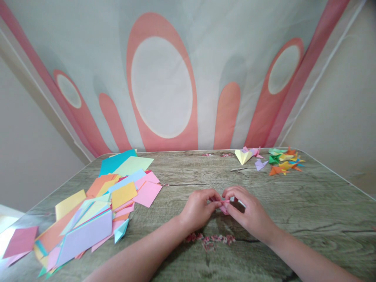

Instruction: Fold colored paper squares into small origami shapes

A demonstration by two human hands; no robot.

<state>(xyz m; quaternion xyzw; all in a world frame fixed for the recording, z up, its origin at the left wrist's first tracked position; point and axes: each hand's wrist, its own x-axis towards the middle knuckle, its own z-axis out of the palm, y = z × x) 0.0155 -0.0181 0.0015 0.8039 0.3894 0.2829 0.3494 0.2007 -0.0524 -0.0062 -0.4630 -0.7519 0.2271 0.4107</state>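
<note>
just above the counter (188, 250), 2 hands meet over a small pink paper (224, 207): the left hand (201, 207) has its grip pinched on 1 side, and the right hand (245, 209) has its grip pinched on the other. to the left lies a spread of coloured sheets (85, 231); at the far right sit folded paper figures (286, 158), with a pale yellow folded piece (243, 157) near them.

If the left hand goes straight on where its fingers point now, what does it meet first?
Beyond the pink paper at its fingertips, the left hand would probably first meet the right hand; depth is unclear.
</note>
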